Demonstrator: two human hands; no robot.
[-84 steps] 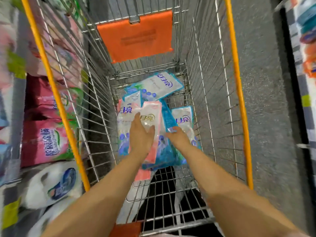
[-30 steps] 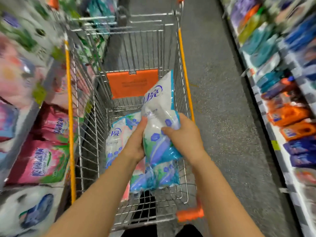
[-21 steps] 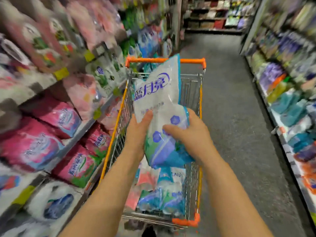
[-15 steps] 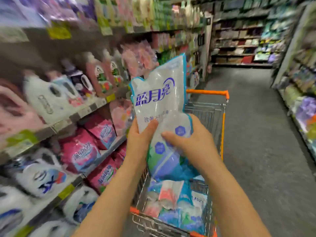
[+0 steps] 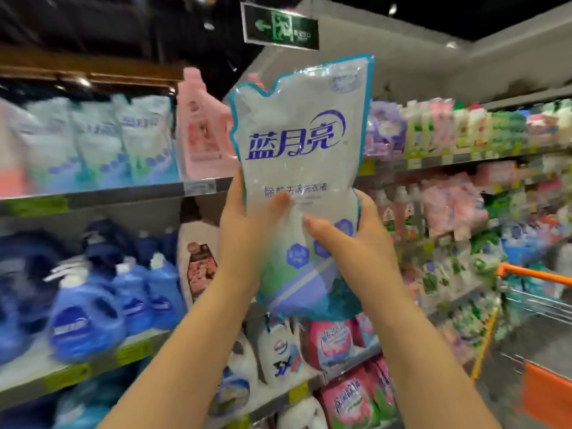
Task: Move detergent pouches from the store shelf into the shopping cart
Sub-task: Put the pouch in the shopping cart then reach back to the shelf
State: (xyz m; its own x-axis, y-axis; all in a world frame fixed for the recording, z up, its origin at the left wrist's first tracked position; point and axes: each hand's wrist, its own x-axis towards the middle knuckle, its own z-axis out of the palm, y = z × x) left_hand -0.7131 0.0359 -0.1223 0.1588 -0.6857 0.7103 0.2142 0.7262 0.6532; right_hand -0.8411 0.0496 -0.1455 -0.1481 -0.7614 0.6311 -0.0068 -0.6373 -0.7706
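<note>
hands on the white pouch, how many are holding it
2. The left hand grips the pouch at its left edge, and the right hand grips its right side. Neither is hidden.

detergent pouch [image 5: 301,168] upright, left hand [image 5: 244,233], right hand [image 5: 346,239]

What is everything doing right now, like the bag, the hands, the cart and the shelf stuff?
Detergent pouch, held upright in the air.
Left hand, gripping the pouch's left side.
Right hand, gripping the pouch's right side.
Shopping cart, at the right edge, only partly in view.
Shelf pouches, standing upright in a row.
Blue bottles, standing, caps on.
Exit sign, lit.
</note>
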